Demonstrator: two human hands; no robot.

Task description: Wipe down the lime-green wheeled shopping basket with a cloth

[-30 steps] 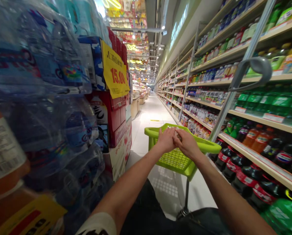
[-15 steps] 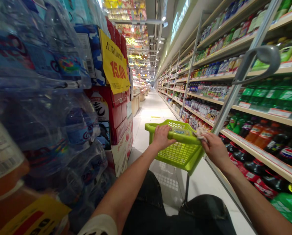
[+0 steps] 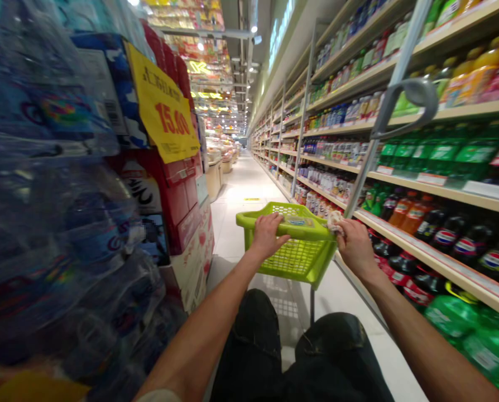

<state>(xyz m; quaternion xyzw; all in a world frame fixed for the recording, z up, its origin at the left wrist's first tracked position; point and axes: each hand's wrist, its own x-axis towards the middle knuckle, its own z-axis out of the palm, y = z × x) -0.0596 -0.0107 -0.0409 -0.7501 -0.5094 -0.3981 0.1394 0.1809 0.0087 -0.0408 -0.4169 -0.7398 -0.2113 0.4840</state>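
Observation:
A lime-green shopping cart (image 3: 293,262) with a perforated plastic basket stands in front of my knees. My left hand (image 3: 266,237) grips the cart's handle left of its middle, fingers over the top and thumb on the near side. At the handle's right end, a crumpled whitish cloth (image 3: 334,220) is pinched in my right hand (image 3: 355,243) and touches the handle. The right fingertips are partly hidden by the cloth. A printed label (image 3: 298,222) lies on the handle between my hands.
Shelves of bottled drinks (image 3: 446,162) line the right side. On the left rise shrink-wrapped water bottles (image 3: 57,223) and stacked cartons (image 3: 182,206) with a yellow price sign (image 3: 166,109). A grey loop (image 3: 408,106) sticks out from the shelf post. The tiled aisle (image 3: 233,192) runs ahead.
The surroundings have shifted left in view, and the left-hand bottles have slid partly out. The cart and both hands appear slightly further left. Each hand keeps its hold.

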